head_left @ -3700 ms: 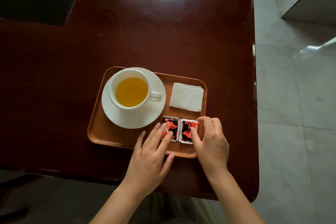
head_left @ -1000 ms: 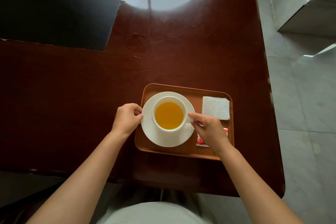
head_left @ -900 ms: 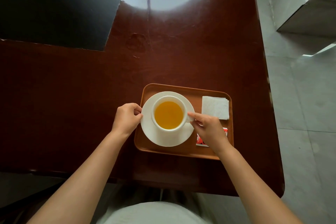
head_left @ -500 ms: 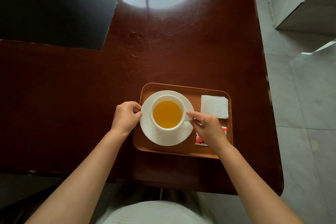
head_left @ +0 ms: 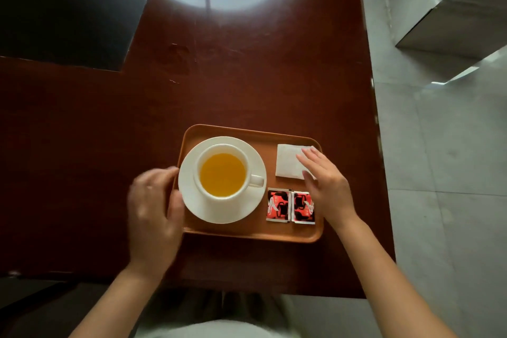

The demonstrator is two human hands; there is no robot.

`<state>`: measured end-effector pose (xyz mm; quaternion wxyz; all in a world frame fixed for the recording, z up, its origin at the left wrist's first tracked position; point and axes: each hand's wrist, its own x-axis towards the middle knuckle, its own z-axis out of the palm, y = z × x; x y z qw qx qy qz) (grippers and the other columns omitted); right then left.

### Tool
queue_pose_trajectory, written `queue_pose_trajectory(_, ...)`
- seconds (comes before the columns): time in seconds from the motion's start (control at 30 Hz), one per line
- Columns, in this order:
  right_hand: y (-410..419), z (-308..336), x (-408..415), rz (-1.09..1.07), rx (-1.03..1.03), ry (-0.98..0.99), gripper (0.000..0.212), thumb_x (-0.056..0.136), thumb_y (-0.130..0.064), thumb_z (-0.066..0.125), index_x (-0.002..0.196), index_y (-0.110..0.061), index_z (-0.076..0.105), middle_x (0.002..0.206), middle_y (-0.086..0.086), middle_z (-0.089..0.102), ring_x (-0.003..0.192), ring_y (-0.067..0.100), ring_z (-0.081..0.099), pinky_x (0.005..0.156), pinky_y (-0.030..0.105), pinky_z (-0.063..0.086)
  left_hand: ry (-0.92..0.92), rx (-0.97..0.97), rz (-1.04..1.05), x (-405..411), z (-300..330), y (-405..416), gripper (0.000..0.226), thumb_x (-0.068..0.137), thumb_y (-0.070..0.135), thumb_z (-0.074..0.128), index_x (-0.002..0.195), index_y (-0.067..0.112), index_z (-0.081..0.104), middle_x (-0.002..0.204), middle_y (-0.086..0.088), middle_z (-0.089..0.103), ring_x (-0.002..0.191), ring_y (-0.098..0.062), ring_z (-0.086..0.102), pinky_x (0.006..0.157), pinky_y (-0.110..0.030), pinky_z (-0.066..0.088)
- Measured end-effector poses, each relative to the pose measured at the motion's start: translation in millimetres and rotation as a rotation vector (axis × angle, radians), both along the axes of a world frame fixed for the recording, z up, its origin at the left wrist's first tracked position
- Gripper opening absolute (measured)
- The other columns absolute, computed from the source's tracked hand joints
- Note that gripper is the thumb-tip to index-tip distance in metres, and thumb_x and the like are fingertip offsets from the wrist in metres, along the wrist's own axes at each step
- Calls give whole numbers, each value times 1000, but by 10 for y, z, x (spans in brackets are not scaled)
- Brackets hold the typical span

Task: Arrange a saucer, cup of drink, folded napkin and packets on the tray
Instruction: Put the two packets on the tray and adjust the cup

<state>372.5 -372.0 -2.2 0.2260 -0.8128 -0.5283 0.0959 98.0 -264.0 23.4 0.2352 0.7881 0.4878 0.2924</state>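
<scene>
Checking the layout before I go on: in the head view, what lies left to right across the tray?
left hand → saucer with cup of drink → two packets → right hand, fingers on the napkin.

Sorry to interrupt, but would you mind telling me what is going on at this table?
A person is setting up a tray on a dark wooden table. A cup of yellow-orange drink sits on a white saucer, with two red packets side by side near the front right. The right hand lies open on the folded napkin at the back right, and the blurred left hand is at the tray's left edge.
</scene>
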Motion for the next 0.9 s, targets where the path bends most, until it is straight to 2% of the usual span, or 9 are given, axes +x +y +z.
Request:
queue_pose_trajectory(0.07, 6, -54, 161, 121, -67, -127, 44, 81, 6, 63, 122, -9, 57, 130, 12, 57, 129, 29, 44, 102, 41, 38, 79, 9, -301, 145, -44, -375, 41, 90, 27, 43, 127, 10, 48, 124, -16, 54, 118, -23, 45, 103, -31, 33)
queue_pose_trajectory(0.13, 42, -97, 282, 243, -121, -218, 43, 80, 6, 64, 120, -9, 59, 130, 13, 57, 129, 32, 43, 101, 44, 40, 200, -14, -569, 347, -141, -744, 48, 92, 35, 40, 137, 19, 41, 140, -11, 45, 131, -22, 37, 108, -38, 28)
queue_pose_trajectory(0.2, 72, -131, 372, 342, -160, -244, 43, 81, 5, 63, 121, -9, 59, 132, 14, 55, 130, 33, 42, 101, 44, 40, 351, -51, -669, 546, -264, -1021, 55, 93, 44, 37, 144, 25, 29, 153, -8, 30, 142, -21, 20, 111, -42, 21)
queue_pose_trajectory(0.27, 80, -169, 438, 419, -198, -232, 40, 85, 1, 59, 124, -11, 57, 136, 13, 52, 132, 31, 40, 105, 44, 38, 478, -103, -618, 713, -364, -1151, 60, 92, 50, 34, 147, 29, 19, 156, -7, 19, 145, -21, 10, 110, -43, 16)
queue_pose_trajectory(0.37, 82, -223, 500, 471, -229, -195, 39, 89, -5, 56, 128, -13, 54, 139, 11, 49, 133, 28, 39, 109, 41, 31, 588, -159, -548, 893, -453, -1210, 62, 91, 53, 31, 147, 32, 16, 156, -9, 16, 144, -26, 11, 108, -44, 15)
queue_pose_trajectory(0.53, 86, -276, 513, 529, -199, -182, 40, 90, -7, 56, 129, -15, 53, 140, 11, 48, 133, 28, 39, 110, 45, 32, 630, -184, -477, 1008, -534, -1265, 62, 90, 53, 30, 147, 31, 18, 156, -9, 17, 143, -27, 15, 114, -47, 18)
queue_pose_trajectory(0.63, 69, -296, 502, 544, -185, -196, 41, 88, -7, 58, 128, -16, 53, 139, 11, 49, 132, 29, 39, 108, 48, 31, 647, -207, -442, 1020, -547, -1285, 62, 89, 52, 29, 146, 28, 23, 155, -9, 20, 142, -28, 18, 107, -51, 26)
queue_pose_trajectory(0.8, 29, -283, 462, 460, -115, -212, 43, 89, -7, 56, 131, -15, 50, 143, 14, 43, 137, 29, 32, 111, 50, 23, 624, -216, -439, 1010, -582, -1290, 62, 90, 51, 30, 146, 26, 23, 156, -7, 20, 144, -20, 14, 107, -48, 27)
queue_pose_trajectory(0.9, -235, -263, 342, 278, 48, -171, 33, 89, -11, 58, 122, -10, 58, 133, 14, 55, 130, 27, 43, 111, 46, 30, 629, -194, -445, 1030, -594, -1255, 63, 90, 50, 30, 147, 23, 23, 156, -6, 19, 143, -22, 17, 106, -48, 27)
